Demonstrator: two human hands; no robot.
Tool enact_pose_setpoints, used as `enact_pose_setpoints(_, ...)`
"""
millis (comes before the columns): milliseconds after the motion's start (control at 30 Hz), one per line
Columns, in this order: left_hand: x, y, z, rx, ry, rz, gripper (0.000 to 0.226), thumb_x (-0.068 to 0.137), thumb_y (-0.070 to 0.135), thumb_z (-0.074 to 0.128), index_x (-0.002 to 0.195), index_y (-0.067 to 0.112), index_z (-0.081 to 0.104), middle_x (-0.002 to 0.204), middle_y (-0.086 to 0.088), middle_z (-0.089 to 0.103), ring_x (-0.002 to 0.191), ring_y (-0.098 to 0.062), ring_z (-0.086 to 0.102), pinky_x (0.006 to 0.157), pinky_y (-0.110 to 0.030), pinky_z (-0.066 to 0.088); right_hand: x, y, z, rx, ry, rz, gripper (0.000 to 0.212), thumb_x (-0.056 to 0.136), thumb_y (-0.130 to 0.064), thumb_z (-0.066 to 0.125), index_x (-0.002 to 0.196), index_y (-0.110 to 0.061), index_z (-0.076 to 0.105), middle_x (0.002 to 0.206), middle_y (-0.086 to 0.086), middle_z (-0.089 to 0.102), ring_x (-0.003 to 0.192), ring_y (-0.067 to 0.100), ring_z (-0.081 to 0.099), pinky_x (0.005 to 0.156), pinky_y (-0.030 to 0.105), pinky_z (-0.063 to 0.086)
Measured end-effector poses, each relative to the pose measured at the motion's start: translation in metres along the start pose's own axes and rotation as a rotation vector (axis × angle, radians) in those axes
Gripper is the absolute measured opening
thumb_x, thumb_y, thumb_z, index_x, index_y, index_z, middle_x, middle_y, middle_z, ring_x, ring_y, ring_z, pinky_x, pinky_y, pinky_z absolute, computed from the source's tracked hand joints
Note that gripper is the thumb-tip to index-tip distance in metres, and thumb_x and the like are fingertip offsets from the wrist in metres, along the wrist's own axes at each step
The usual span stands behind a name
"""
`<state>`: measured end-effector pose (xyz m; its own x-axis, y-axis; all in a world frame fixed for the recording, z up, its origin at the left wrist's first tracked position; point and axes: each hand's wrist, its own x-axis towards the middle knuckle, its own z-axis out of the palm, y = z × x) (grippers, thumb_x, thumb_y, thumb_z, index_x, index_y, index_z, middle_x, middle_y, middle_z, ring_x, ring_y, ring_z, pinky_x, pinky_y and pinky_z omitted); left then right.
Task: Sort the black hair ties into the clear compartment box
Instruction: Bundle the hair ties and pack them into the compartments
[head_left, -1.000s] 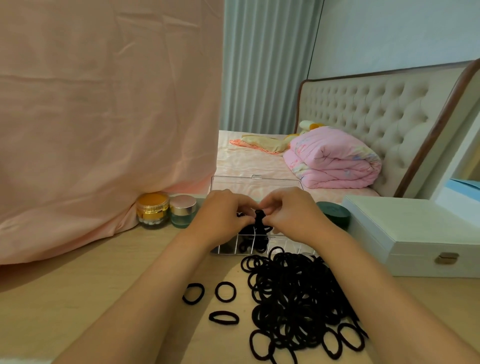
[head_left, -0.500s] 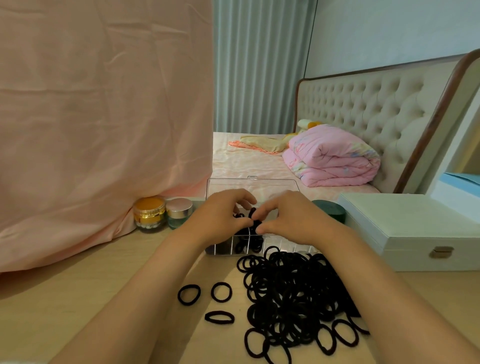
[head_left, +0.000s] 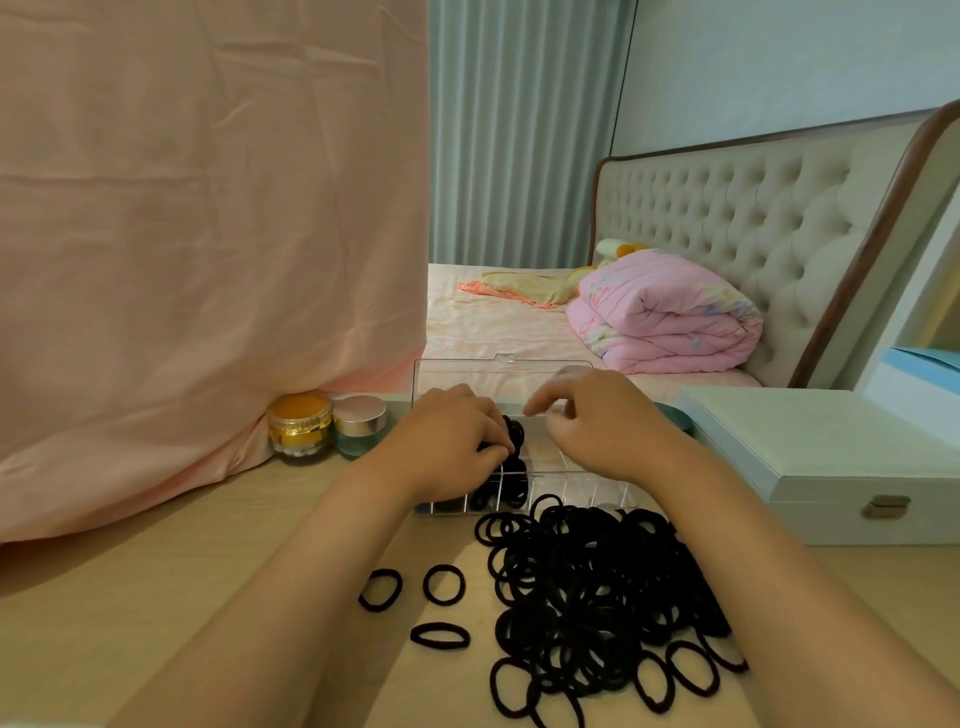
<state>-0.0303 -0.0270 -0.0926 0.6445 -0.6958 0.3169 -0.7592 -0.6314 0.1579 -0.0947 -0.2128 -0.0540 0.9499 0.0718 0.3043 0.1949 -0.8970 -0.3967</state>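
Currently: left hand (head_left: 447, 441) has a narrow grip, thumb and curled fingertips pinching a bundle of black hair ties (head_left: 515, 434). The bundle sits low inside the clear compartment box (head_left: 582, 491), left of the box's middle. The hand hides the exact cell.

Right hand (head_left: 597, 426) is just right of that grip, apart from the bundle. Its grip is slack: index finger out towards the left hand, other fingers loosely bent, nothing seen in them.

Box is directly under both grips on the tabletop (head_left: 130, 597). Its lid (head_left: 498, 374) stands upright behind them. Front cells below the left grip hold more black ties. Cells below the right grip look bare.

Nearer the person than the grips:
- Main pile of ties (head_left: 597, 587) lies under the right forearm, its far edge just beside the box front.
- Three single ties (head_left: 444, 584) lie between the forearms, apart from the pile and from each other.

Left of the left grip: gold jar (head_left: 300, 426) and green glass jar (head_left: 359, 426), side by side against the pink cloth (head_left: 208, 234).

Right of the right grip: white latched case (head_left: 831, 457), near the box.

Beyond the grips: bed with folded pink quilt (head_left: 665, 317).
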Motion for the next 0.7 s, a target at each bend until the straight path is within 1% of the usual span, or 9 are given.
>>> enact_pose_setpoints(33,0.000,-0.001,-0.001,-0.046,-0.011,-0.016,0.025,0.099,0.034,0.054,0.113,0.036,0.075,0.120,0.019,0.060,0.113,-0.008,0.044,0.101,-0.032,0.035,0.000,0.000,0.000,-0.031,-0.040,-0.012,0.042,0.092,-0.011,0.049,0.124,-0.029,0.069,0.132,-0.013,0.061,0.107,0.004,0.059,0.099,0.025,0.045)
enact_pose_setpoints(100,-0.002,-0.005,-0.009,-0.238,-0.012,-0.097,0.022,0.097,0.030,0.059,0.109,0.034,0.077,0.118,0.018,0.060,0.109,-0.005,0.049,0.100,-0.031,0.042,-0.003,-0.004,0.007,-0.062,-0.263,-0.034,0.058,0.096,-0.013,0.045,0.152,-0.029,0.042,0.159,-0.013,0.035,0.146,0.009,0.032,0.118,0.025,0.022)
enact_pose_setpoints(167,-0.006,-0.012,-0.020,-0.388,0.055,-0.193,0.020,0.095,0.024,0.061,0.101,0.032,0.078,0.113,0.016,0.062,0.104,-0.005,0.057,0.097,-0.033,0.049,-0.005,-0.007,0.018,-0.114,-0.409,-0.077,0.067,0.097,-0.017,0.043,0.159,-0.033,0.023,0.167,-0.012,0.017,0.153,0.005,0.010,0.122,0.027,0.007)
enact_pose_setpoints(267,-0.010,-0.017,-0.032,-0.371,0.122,-0.288,0.023,0.094,0.021,0.057,0.103,0.034,0.074,0.119,0.011,0.062,0.109,-0.008,0.057,0.098,-0.033,0.049,-0.004,-0.006,0.029,-0.242,-0.447,-0.045,0.068,0.097,-0.028,0.042,0.160,-0.036,0.016,0.169,-0.004,0.009,0.155,0.015,0.006,0.126,0.037,-0.001)
enact_pose_setpoints(367,-0.013,-0.010,-0.034,-0.288,-0.094,-0.251,0.040,0.095,0.036,0.059,0.136,0.034,0.057,0.148,0.009,0.048,0.137,-0.013,0.043,0.106,-0.027,0.033,-0.004,-0.007,0.029,-0.301,-0.387,-0.064,0.066,0.095,-0.035,0.043,0.159,-0.031,0.025,0.167,0.001,0.019,0.154,0.014,0.014,0.126,0.039,0.000)
enact_pose_setpoints(433,-0.013,-0.002,-0.029,-0.213,-0.321,-0.220,0.067,0.095,0.049,0.058,0.154,0.033,0.031,0.164,0.006,0.024,0.150,-0.016,0.022,0.117,-0.033,0.022,-0.005,-0.008,0.030,-0.321,-0.340,-0.101,0.059,0.096,-0.041,0.043,0.153,-0.025,0.040,0.164,-0.004,0.030,0.149,0.012,0.026,0.126,0.040,0.005)
enact_pose_setpoints(500,-0.011,0.003,-0.022,-0.063,-0.442,-0.195,0.081,0.097,0.057,0.050,0.160,0.026,0.008,0.168,0.003,-0.002,0.154,-0.015,-0.002,0.123,-0.037,0.005,-0.006,-0.007,0.031,-0.309,-0.308,-0.094,0.056,0.096,-0.047,0.044,0.146,-0.023,0.051,0.157,-0.008,0.039,0.139,0.016,0.040,0.123,0.042,0.020)
enact_pose_setpoints(600,-0.010,0.004,-0.012,0.046,-0.457,-0.194,0.090,0.098,0.059,0.044,0.159,0.016,-0.006,0.166,-0.002,-0.018,0.153,-0.015,-0.016,0.123,-0.034,-0.004,-0.007,-0.005,0.030,-0.140,-0.197,-0.081,0.050,0.093,-0.038,0.054,0.141,-0.024,0.051,0.142,-0.005,0.049,0.125,0.016,0.052,0.107,0.035,0.042)
enact_pose_setpoints(700,-0.012,0.004,-0.012,-0.004,-0.416,-0.215,0.093,0.096,0.057,0.052,0.160,0.018,-0.004,0.167,0.001,-0.014,0.154,-0.015,-0.007,0.124,-0.035,0.005,-0.009,-0.004,0.028,-0.040,-0.163,-0.092,0.063,0.092,-0.031,0.057,0.150,-0.031,0.033,0.154,-0.006,0.038,0.135,0.015,0.045,0.110,0.033,0.039)
